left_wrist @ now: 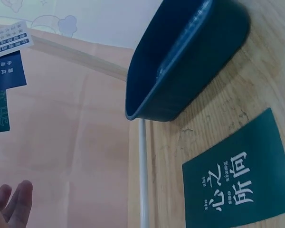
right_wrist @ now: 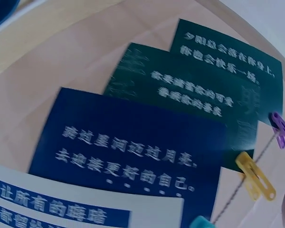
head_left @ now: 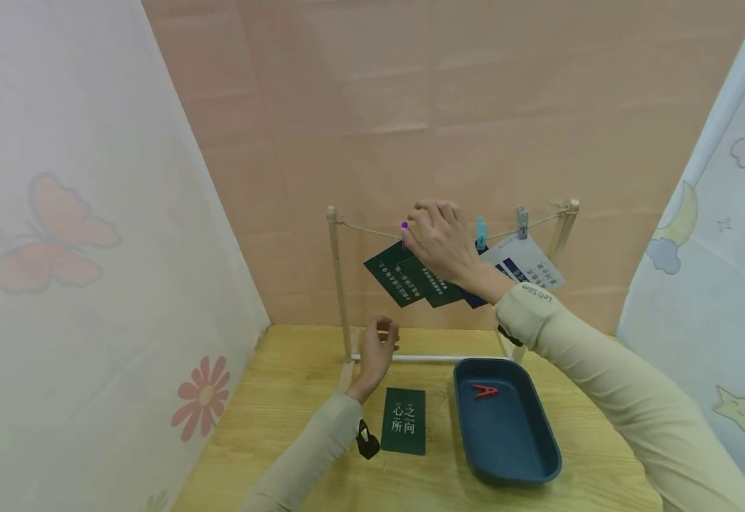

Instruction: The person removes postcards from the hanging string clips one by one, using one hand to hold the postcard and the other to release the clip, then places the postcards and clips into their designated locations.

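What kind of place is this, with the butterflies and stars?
Probably a small tabletop craft booth. Printed cloth screens wall in a wooden table, where cards hang by clothespegs from a little string line.

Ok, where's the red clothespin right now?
In the head view the red clothespin lies loose in the far end of the dark blue tray on the wooden table, right of the green card and apart from both hands.

Staged booth, cartoon-print curtains, wooden table
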Demonstrator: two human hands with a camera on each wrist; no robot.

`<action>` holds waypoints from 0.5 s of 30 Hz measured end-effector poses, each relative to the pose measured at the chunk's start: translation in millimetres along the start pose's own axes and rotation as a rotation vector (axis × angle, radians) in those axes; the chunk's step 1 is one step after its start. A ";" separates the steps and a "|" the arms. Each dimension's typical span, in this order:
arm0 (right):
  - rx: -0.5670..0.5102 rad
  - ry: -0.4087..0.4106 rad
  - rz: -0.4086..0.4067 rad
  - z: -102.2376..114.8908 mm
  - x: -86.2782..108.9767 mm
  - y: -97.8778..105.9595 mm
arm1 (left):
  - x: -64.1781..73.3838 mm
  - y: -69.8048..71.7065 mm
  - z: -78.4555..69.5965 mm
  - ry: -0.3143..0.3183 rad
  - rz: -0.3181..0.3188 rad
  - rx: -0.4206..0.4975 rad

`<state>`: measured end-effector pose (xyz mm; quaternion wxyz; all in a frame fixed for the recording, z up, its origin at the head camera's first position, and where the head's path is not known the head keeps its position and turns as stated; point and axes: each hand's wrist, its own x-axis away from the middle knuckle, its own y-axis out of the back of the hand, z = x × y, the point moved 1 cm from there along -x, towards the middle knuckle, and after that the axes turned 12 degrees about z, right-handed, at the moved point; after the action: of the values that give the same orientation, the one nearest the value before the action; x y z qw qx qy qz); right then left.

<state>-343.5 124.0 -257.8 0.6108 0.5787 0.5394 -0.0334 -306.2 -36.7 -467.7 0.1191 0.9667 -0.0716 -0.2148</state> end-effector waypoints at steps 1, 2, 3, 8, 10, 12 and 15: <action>-0.005 -0.013 0.030 -0.7 -2.7 1.4 | -0.9 -0.7 -1.1 0.001 -0.002 0.011; -0.009 -0.026 0.063 -1.4 -5.4 2.7 | -1.6 -1.4 -2.3 0.009 -0.006 0.021; -0.016 -0.038 0.098 -2.2 -8.1 3.9 | -2.5 -2.2 -3.5 0.019 -0.011 0.027; 0.005 -0.072 0.285 -3.7 -17.9 8.4 | -5.9 -5.3 -7.5 0.047 -0.020 0.036; 0.021 -0.073 0.336 -3.9 -19.6 9.0 | -6.6 -5.9 -8.3 0.042 -0.018 0.041; 0.029 -0.069 0.364 -4.5 -20.3 9.0 | -6.5 -6.5 -8.4 0.047 -0.007 0.050; 0.028 -0.075 0.392 -5.8 -20.2 8.4 | -5.4 -7.2 -7.8 0.045 0.009 0.061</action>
<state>-349.9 119.3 -236.6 0.6172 0.6794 0.3927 0.0571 -307.1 -27.3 -460.6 0.0920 0.9742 -0.0796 -0.1901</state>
